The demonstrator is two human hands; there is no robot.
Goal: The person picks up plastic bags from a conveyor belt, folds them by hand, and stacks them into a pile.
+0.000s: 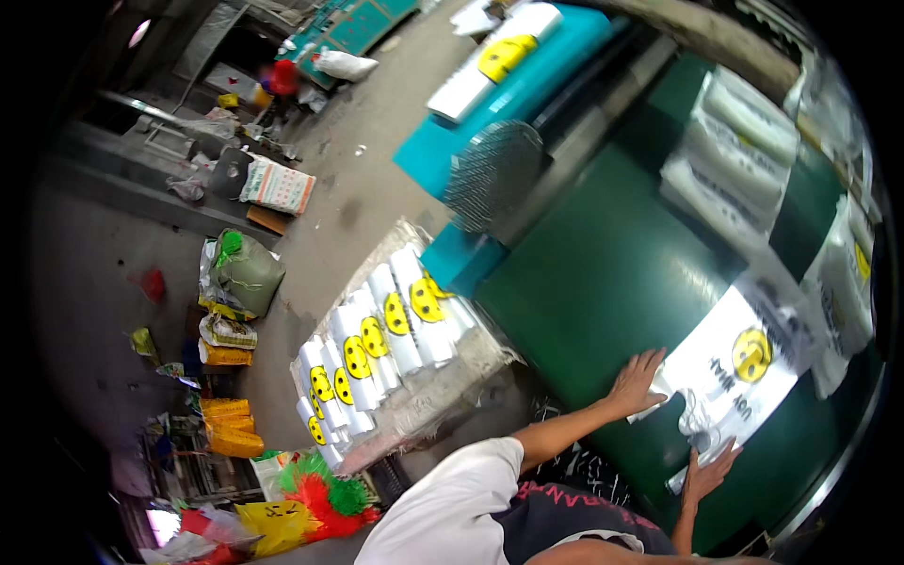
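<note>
A white plastic carrier bag (pixel 722 377) with a yellow smiley print lies on the green tabletop (pixel 603 273), its handle end toward me. My left hand (pixel 637 385) rests at the bag's left handle corner with fingers stretched out. At the other handle corner lies my right hand (pixel 710 471), thumb and fingers apart on the white plastic. Between the hands the handle cutout looks crumpled. Farther along the tabletop are stacked clear-wrapped white bags (pixel 730 160), and more wrapped bags (pixel 841 282) lie near the right edge.
Left of the table, rolled or folded smiley bags (pixel 372 334) lie in rows on a pale sack-covered stand (pixel 424 405). A dark mesh disc (pixel 493 174) stands at the table's far left edge by a teal machine surface (pixel 424 155). Stuffed sacks (pixel 247 278) sit on the floor.
</note>
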